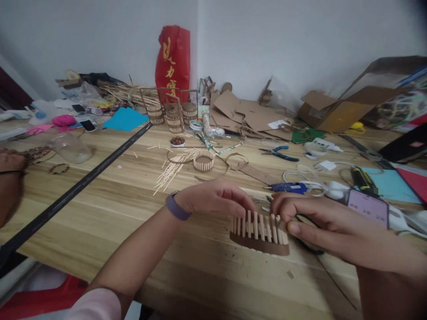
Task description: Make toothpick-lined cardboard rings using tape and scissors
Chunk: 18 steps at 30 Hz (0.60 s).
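Right grip [312,224] was clamped on the stick-lined ring [259,245] to its left, the left grip's [215,199] closure couldn't be told, and steadying was apparently required next for stick-fitting.

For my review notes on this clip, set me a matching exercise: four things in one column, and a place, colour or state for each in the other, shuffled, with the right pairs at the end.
Things
1. Nearest stick ring
2. Bag
3. Wristband
4. Pliers

Descriptions
A. Red, with gold characters
B. Lying on the tabletop, with blue handles
C. Touched by the left hand and the right hand
D. Purplish, worn around the left wrist

Right pairs: 1-C, 2-A, 3-D, 4-B
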Tool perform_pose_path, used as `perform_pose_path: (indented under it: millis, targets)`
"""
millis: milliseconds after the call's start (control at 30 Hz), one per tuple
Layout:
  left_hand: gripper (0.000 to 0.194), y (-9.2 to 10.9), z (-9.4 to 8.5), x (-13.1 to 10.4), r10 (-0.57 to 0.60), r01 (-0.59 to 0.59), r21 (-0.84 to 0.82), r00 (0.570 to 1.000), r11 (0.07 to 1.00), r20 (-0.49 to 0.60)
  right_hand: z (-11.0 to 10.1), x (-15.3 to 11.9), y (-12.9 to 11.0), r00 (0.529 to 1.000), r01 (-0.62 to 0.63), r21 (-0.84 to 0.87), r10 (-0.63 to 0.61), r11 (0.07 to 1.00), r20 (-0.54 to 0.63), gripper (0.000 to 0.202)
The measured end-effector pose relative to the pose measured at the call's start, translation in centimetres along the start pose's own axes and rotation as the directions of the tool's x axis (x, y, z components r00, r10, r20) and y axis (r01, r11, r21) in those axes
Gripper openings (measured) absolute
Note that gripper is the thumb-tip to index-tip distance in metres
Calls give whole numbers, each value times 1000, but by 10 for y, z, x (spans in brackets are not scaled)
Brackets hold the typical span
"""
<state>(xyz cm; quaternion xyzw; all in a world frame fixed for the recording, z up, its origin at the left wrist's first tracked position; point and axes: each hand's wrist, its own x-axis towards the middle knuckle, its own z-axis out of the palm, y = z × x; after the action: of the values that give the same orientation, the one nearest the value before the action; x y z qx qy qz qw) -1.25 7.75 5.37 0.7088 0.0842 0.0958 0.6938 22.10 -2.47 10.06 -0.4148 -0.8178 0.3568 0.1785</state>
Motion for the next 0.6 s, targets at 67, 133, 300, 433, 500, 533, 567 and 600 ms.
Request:
perform_pose_path:
  millis: [67, 133, 300, 433, 500, 533, 567, 600]
  targets:
    - [27, 3, 3, 1, -8, 5, 89, 1000, 996, 27, 2, 1, 0, 1000, 1, -9, -1, 1000, -6, 22]
    - [25, 5, 7, 3, -30, 22, 190, 999, 982, 37, 3, 2, 0, 1000, -3, -13, 3, 1000, -14, 21]
    - [27, 7, 17, 5, -68, 67, 266, 998, 962, -6, 4, 2, 1, 1000, -25, -33, 25, 999, -14, 21]
    - [34, 5, 19, 6, -89, 94, 250, 996, 964, -29, 3, 5, 2, 999, -41, -99, 43, 994, 14, 24]
    - [36, 5, 18, 6, -91, 103, 243, 994, 965, -62, 2, 7, 5, 998, -58, -128, 62, 990, 27, 27]
    - [36, 5, 18, 6, -88, 104, 237, 993, 966, -79, 1, 8, 6, 997, -69, -138, 74, 988, 30, 28]
    - [36, 5, 18, 6, -86, 106, 231, 992, 967, -94, 0, 8, 8, 996, -78, -143, 83, 987, 32, 28]
    - [35, 5, 18, 6, -88, 111, 224, 990, 968, -109, 0, 8, 9, 996, -83, -142, 89, 986, 31, 29]
